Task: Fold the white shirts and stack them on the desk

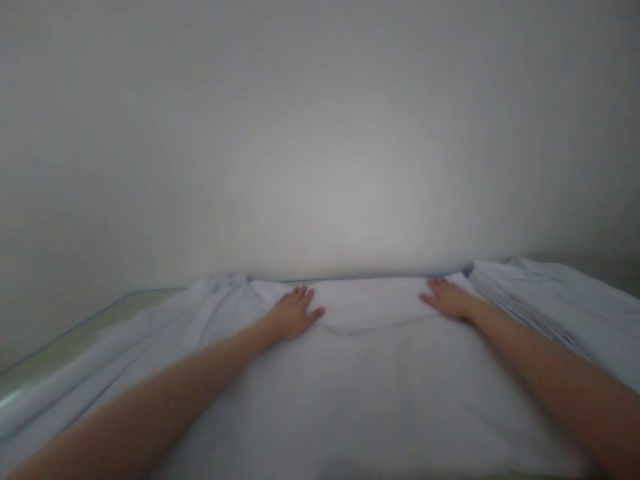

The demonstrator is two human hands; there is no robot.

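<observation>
Cloth (pixel 370 380) lies spread over the table (pixel 113 317) before the wall (pixel 350 133), seemingly flattened between left hand (pixel 295 313) and right hand (pixel 447 298), whose loose, spread fingers rest near its wall-side edge without grasping, while creases along the wall beyond the left hand appear left unsmoothed.

The person's left hand (pixel 294 318) and right hand (pixel 449 300) are bare, as are the left forearm (pixel 165 393) and right forearm (pixel 545 367), out to the view's edges. Both forearms taper smoothly toward slimmer wrists (pixel 270 327); finer detail is blurred.
</observation>
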